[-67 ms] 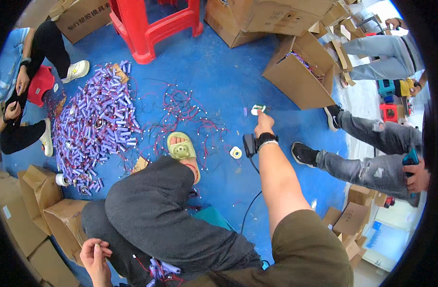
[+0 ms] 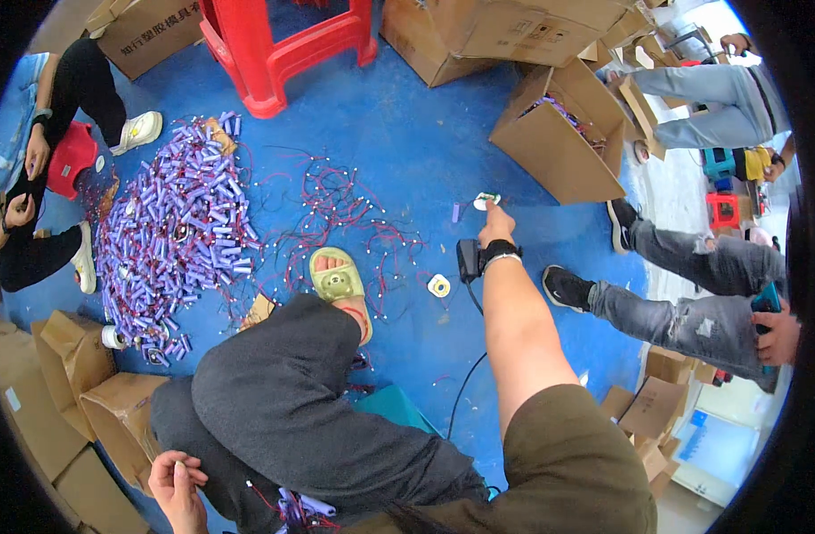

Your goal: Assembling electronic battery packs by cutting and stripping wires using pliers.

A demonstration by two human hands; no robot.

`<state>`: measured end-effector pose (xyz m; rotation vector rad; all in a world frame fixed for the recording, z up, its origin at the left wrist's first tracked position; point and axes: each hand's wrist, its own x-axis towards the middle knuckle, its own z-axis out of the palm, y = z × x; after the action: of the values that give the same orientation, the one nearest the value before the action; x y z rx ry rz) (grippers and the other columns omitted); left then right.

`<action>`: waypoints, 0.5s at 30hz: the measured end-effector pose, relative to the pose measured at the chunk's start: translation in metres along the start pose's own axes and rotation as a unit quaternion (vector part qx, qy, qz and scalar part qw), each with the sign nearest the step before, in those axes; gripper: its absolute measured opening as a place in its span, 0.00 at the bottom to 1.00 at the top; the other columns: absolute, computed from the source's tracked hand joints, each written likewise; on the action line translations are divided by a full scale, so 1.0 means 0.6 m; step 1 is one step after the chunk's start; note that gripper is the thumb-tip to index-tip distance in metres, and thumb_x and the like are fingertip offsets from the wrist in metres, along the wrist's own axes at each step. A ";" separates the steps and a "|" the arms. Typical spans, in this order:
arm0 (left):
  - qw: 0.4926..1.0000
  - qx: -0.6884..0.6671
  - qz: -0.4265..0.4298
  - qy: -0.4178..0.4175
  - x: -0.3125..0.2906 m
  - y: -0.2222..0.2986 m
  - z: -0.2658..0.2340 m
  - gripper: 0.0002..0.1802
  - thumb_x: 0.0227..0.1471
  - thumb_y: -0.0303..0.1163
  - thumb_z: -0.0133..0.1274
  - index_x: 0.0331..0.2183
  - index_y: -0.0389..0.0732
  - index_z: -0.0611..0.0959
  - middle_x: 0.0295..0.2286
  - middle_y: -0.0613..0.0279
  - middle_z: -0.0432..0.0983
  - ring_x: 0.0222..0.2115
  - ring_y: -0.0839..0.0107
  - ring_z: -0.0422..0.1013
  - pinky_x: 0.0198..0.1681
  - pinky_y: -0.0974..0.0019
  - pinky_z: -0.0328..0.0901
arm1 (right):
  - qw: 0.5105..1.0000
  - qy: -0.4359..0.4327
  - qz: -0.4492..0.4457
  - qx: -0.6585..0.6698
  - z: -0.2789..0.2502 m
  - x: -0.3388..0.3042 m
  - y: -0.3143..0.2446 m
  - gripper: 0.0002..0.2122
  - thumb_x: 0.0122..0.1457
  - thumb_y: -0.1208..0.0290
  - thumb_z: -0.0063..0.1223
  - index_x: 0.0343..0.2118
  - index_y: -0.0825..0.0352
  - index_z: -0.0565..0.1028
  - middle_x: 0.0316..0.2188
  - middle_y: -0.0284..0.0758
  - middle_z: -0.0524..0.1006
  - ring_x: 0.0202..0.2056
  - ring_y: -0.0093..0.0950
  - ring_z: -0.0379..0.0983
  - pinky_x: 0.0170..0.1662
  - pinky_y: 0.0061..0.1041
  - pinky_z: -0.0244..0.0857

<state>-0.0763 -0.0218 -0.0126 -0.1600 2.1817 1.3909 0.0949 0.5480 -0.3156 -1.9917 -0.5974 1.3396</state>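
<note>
My right hand point(image 2: 496, 227) reaches out over the blue floor, its fingers closed on a small white-and-green piece point(image 2: 486, 200) whose kind I cannot make out. A single purple cylindrical cell point(image 2: 455, 212) lies just left of it. A black box-shaped device point(image 2: 468, 260) with a cable sits at my right wrist. My left hand point(image 2: 178, 488) is beside my left thigh, palm up, fingers loosely curled and apart, with nothing visible in it. Several purple cells with red and black leads point(image 2: 305, 507) rest in my lap near that hand.
A large heap of purple cells point(image 2: 176, 240) lies at left, with loose wires point(image 2: 336, 200) beside it. A white-and-yellow roll point(image 2: 438, 286) is on the floor. Around stand a red stool point(image 2: 263, 80), an open carton point(image 2: 550, 138) and other cartons. People sit left and right; one holds a phone point(image 2: 765, 307).
My right hand has shifted slightly to the right and toward me, and the white-and-green piece has shifted slightly right with it. My left hand has barely moved.
</note>
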 end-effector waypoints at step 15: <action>0.993 -0.007 0.039 -0.112 -0.039 0.063 -0.023 0.13 0.55 0.30 0.46 0.41 0.33 0.73 0.32 0.57 0.74 0.29 0.73 0.70 0.34 0.73 0.64 | 0.708 -0.366 -0.348 -0.494 -0.097 -0.199 0.026 0.16 0.45 0.56 0.57 0.26 0.67 0.76 0.23 0.44 0.76 0.28 0.37 0.74 0.33 0.35 0.65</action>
<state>-0.0760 -0.0209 0.0338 0.0746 2.0119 1.3963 0.1047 0.4403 -0.2365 -1.4081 -2.5904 1.3433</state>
